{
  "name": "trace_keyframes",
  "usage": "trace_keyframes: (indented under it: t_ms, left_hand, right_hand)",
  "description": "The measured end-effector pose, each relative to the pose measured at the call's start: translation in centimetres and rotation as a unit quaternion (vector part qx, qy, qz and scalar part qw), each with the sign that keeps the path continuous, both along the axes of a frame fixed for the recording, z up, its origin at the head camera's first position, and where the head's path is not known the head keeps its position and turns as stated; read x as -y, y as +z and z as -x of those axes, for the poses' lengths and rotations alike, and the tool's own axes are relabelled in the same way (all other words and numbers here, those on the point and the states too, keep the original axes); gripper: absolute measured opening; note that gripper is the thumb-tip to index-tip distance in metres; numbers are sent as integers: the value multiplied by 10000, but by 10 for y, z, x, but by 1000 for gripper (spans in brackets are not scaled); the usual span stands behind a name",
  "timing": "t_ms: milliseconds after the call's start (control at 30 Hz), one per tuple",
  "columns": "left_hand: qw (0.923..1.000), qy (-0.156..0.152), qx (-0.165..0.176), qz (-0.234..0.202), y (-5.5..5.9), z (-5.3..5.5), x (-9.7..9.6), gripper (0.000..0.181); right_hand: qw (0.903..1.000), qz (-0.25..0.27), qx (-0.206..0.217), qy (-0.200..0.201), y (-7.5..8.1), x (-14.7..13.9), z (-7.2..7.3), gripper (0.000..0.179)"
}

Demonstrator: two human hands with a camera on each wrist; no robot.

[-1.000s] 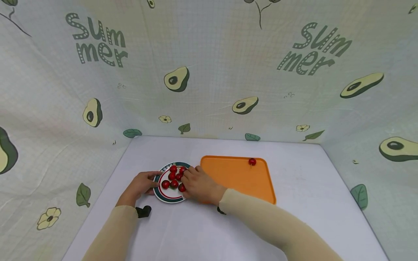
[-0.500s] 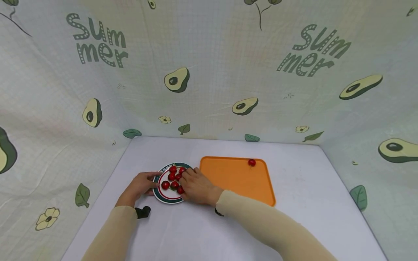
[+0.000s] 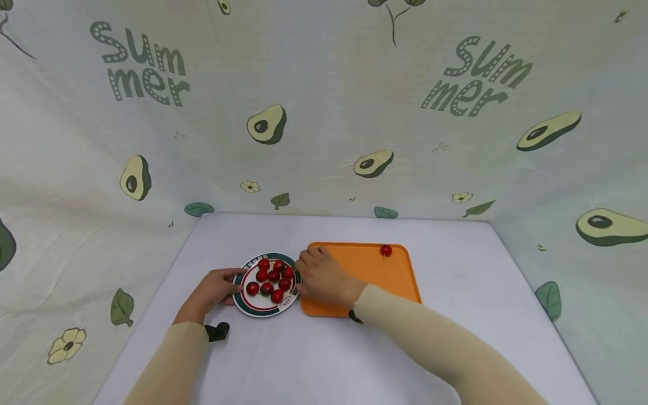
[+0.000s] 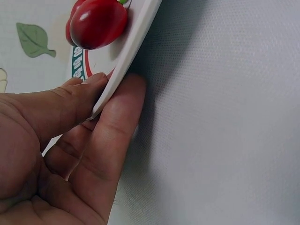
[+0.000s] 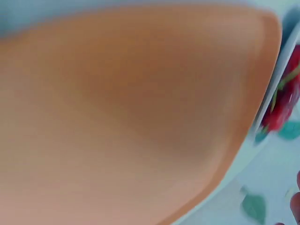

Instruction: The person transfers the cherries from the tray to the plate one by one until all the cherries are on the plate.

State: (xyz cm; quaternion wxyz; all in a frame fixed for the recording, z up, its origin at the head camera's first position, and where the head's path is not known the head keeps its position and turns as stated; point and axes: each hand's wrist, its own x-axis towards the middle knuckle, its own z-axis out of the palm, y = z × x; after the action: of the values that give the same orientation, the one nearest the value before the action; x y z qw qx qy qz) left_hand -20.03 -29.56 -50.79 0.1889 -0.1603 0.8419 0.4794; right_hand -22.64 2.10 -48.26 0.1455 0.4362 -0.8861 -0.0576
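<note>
My left hand point(image 3: 214, 288) pinches the left rim of a round plate point(image 3: 257, 313) with a green band. In the left wrist view, the thumb lies over the rim and fingers point(image 4: 115, 136) support it underneath, so the plate's edge stands above the cloth. Several red cherries point(image 3: 266, 288) sit on the plate, some with stems. Just off the plate's right side, over the left part of an orange tray point(image 3: 364, 270), is my right hand point(image 3: 326, 277), its fingers loosely bent with nothing seen in them. The right wrist view shows only its fingertips point(image 5: 296, 201) at the edge.
One cherry point(image 3: 386, 250) lies at the tray's far right corner. Both plate and tray are on a white-covered table point(image 3: 455, 304), the tray right beside the plate. A cloth printed with avocados point(image 3: 266, 125) hangs behind and at both sides.
My right hand has drawn back from over the plate to the right, towards the tray, uncovering cherries on the plate's right side. The left hand keeps its hold on the rim.
</note>
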Motion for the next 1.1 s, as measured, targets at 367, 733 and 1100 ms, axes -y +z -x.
trace_keyframes:
  t_ms: [367, 733, 1100]
  left_hand:
    - [9999, 40, -79, -61, -2, -2, -3, 55]
    - [10000, -14, -89, 30, 0, -4, -2, 54]
    - [9998, -19, -16, 208, -1, -3, -3, 55]
  right_hand:
    - [9945, 493, 115, -920, 13, -108, 39, 39]
    - [9832, 434, 431, -1720, 9, -190, 60, 35]
    - [9852, 71, 793, -1519, -14, -209, 73, 36]
